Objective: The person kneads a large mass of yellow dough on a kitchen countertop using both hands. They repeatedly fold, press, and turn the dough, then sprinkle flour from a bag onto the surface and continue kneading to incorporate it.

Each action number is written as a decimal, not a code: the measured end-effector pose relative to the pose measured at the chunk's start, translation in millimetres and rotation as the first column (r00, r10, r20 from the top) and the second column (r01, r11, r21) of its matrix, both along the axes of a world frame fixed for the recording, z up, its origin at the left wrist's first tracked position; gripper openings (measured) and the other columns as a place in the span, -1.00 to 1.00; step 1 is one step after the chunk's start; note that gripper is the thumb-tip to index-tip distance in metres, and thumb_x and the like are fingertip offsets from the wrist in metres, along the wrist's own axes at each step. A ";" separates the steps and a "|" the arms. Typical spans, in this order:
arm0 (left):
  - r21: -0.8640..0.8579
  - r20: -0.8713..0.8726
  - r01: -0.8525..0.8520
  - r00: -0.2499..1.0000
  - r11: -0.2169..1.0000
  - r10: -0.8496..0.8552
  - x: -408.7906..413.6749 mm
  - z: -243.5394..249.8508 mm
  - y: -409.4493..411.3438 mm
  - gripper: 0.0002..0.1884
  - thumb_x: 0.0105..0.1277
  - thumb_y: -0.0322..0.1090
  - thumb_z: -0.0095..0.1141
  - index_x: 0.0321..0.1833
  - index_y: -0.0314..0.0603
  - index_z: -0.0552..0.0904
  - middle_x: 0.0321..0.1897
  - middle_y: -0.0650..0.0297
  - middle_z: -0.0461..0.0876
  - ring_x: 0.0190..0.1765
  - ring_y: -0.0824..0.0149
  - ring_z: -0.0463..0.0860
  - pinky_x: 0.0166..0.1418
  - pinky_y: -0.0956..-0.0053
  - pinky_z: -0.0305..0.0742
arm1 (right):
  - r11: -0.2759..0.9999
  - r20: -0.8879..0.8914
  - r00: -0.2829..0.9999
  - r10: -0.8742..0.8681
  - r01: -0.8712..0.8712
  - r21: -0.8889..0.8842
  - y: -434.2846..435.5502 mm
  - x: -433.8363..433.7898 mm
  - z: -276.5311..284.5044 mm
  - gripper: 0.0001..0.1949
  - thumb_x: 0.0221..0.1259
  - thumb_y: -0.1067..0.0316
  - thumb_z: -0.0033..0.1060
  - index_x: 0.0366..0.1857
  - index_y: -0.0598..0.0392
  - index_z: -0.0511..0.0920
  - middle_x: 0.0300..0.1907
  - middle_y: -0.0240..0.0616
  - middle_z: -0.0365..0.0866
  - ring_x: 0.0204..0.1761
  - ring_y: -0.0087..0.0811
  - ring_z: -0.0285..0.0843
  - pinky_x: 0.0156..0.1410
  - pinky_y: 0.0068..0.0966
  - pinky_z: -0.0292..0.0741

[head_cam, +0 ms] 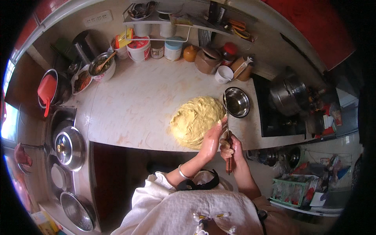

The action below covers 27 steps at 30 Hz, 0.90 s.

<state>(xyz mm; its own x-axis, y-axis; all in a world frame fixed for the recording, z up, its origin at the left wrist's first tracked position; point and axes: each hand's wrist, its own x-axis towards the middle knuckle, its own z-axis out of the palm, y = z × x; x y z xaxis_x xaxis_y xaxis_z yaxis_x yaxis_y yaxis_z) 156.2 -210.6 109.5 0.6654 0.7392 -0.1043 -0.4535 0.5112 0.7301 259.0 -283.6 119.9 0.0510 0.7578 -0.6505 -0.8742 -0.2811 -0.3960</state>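
Note:
My right hand [234,148] grips the brown handle of a knife [229,166], whose blade points away from me and is seen nearly edge-on. Against the blade, or very close to it, lie the fingers of my left hand [211,142]; whether they pinch it is hidden. Both hands look wet or greasy, with some dough on the fingers. A large mound of soft yellow dough [195,120] spreads on the pale countertop [132,108], just beyond and left of my left hand. Beside the dough stands a steel bowl [237,102] with a little liquid in it, past the knife's tip.
At right is a black cooktop [276,122] with a large steel pot [289,94]. Jars and a white tub [139,50] line the back wall below a shelf [164,22]. A food bowl [102,69] with a wooden spoon stands back left, near the sink [63,114].

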 end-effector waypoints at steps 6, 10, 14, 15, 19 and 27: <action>-0.156 0.038 0.014 0.999 0.988 -0.008 -12.4 -3.0 -8.3 -0.63 0.45 -0.21 -0.16 0.13 -0.36 0.46 0.03 0.20 0.52 0.09 0.37 0.48 0.25 0.39 0.30 | 0.991 0.100 0.993 0.064 -0.075 0.114 -6.8 37.6 -15.4 -0.51 0.35 -0.18 -0.17 -0.55 0.04 0.40 -0.77 -0.51 0.21 -0.81 -0.61 0.10 -0.67 -0.64 0.15; 0.125 -0.242 -0.216 0.940 0.968 0.241 -33.2 -35.9 9.2 -0.86 0.30 -0.47 0.07 -0.11 -0.21 0.53 -0.26 0.37 0.52 -0.16 0.49 0.50 -0.06 0.56 0.40 | 0.979 0.724 0.685 -0.082 -0.081 0.188 -2.3 31.3 19.0 -0.70 0.34 0.31 0.02 0.08 0.13 0.31 -0.57 -0.40 0.40 -0.61 -0.56 0.35 -0.50 -0.56 0.38; 0.193 -0.349 -0.375 0.837 0.907 0.421 -65.9 -49.2 37.1 -0.92 0.29 -0.51 0.09 -0.18 -0.26 0.55 -0.38 0.39 0.51 -0.29 0.52 0.50 -0.18 0.62 0.41 | 0.890 0.861 -0.499 -0.095 -0.430 -0.151 -8.7 47.6 29.8 -0.50 0.14 0.54 0.14 0.21 -0.10 0.45 -0.45 -0.35 0.40 -0.51 -0.46 0.44 -0.42 -0.51 0.45; 0.147 -0.369 -0.403 0.825 0.903 0.428 -72.2 -38.0 39.4 -0.93 0.29 -0.50 0.10 -0.20 -0.30 0.55 -0.40 0.40 0.51 -0.31 0.53 0.49 -0.19 0.62 0.42 | 0.868 0.680 -0.717 -0.155 -0.427 -0.254 -8.0 42.6 41.1 -0.47 0.07 0.50 0.22 0.19 -0.25 0.50 -0.47 -0.32 0.34 -0.54 -0.44 0.43 -0.47 -0.51 0.44; -0.077 -0.272 -0.406 0.887 0.910 0.373 -71.9 -30.1 43.8 -0.81 0.40 -0.26 0.03 -0.23 -0.27 0.56 -0.44 0.38 0.50 -0.37 0.49 0.46 -0.23 0.58 0.40 | 0.853 0.411 -0.875 -0.256 -0.405 -0.329 -12.5 44.6 53.2 -0.37 -0.02 0.47 0.24 0.19 -0.50 0.48 -0.48 -0.37 0.24 -0.55 -0.43 0.39 -0.48 -0.48 0.47; 0.888 -0.343 -0.004 0.658 0.459 0.670 -62.2 40.1 65.7 -0.61 0.03 -0.24 0.40 -0.26 -0.30 0.46 -0.32 0.15 0.46 -0.28 0.20 0.48 -0.15 0.37 0.38 | 0.735 0.262 -0.881 -0.394 -0.473 -0.486 -9.8 57.5 82.1 -0.46 0.09 0.36 0.09 0.22 -0.45 0.45 -0.42 -0.37 0.29 -0.45 -0.47 0.42 -0.29 -0.53 0.48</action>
